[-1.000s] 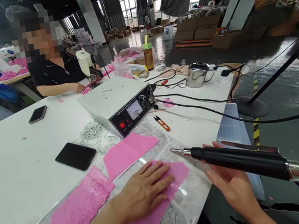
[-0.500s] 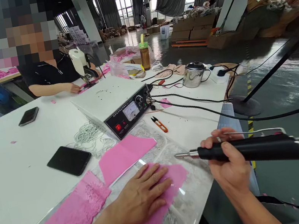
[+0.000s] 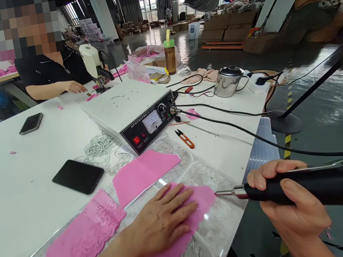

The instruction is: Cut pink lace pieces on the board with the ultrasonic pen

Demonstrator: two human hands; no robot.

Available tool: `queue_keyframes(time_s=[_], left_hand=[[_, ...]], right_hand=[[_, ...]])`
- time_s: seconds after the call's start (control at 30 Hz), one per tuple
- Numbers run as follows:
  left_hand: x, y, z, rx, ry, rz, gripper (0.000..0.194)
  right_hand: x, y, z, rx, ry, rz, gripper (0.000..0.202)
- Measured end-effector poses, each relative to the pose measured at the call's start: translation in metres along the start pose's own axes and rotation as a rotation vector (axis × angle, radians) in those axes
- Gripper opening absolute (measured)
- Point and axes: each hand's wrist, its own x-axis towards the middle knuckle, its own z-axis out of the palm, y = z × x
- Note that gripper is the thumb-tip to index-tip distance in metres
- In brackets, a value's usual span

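Observation:
My left hand (image 3: 162, 218) lies flat, fingers spread, on a pink piece of fabric (image 3: 203, 194) over a clear plastic template sheet (image 3: 213, 174). Wrapped round the black body of a handheld ultrasonic welder (image 3: 334, 184) is my right hand (image 3: 291, 205). The welder's thin metal tip meets the fabric's right corner, or is right at it. Behind my left hand rests a flat pink panel (image 3: 146, 173) with a white edge. A pink lace piece (image 3: 79, 246) lies to the left, partly behind my forearm.
A control box (image 3: 150, 123) stands beyond the template, its black cable running right. Around it are orange thread snips (image 3: 185, 138), a black phone (image 3: 78, 176), loose white cord (image 3: 102, 147) and a lidded glass mug (image 3: 228, 80). Across the table a person (image 3: 52, 74) works at a white machine (image 3: 91, 63).
My right hand has moved the welder right and slightly down in view, and its tip has come to the fabric's right corner. My left hand stays on the fabric.

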Motion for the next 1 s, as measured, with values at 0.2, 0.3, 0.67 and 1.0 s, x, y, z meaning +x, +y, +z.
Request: queue_keyframes(time_s=[0.2, 0.3, 0.67, 1.0], left_hand=[[0.0004, -0.0002, 0.0006, -0.009, 0.005, -0.002, 0.048], [0.0006, -0.0002, 0.0010, -0.007, -0.005, -0.003, 0.048], [0.0001, 0.0007, -0.0006, -0.017, -0.032, -0.020, 0.049], [-0.0033, 0.0020, -0.0076, -0.029, -0.035, -0.048, 0.049]], right_hand=[[0.0014, 0.0005, 0.0017, 0.011, -0.015, 0.006, 0.014], [0.0008, -0.0007, 0.0024, 0.006, -0.019, 0.009, 0.014], [0.0011, -0.0031, 0.0033, -0.039, -0.084, -0.035, 0.012], [0.0013, -0.0061, 0.0010, -0.050, 0.043, -0.017, 0.013]])
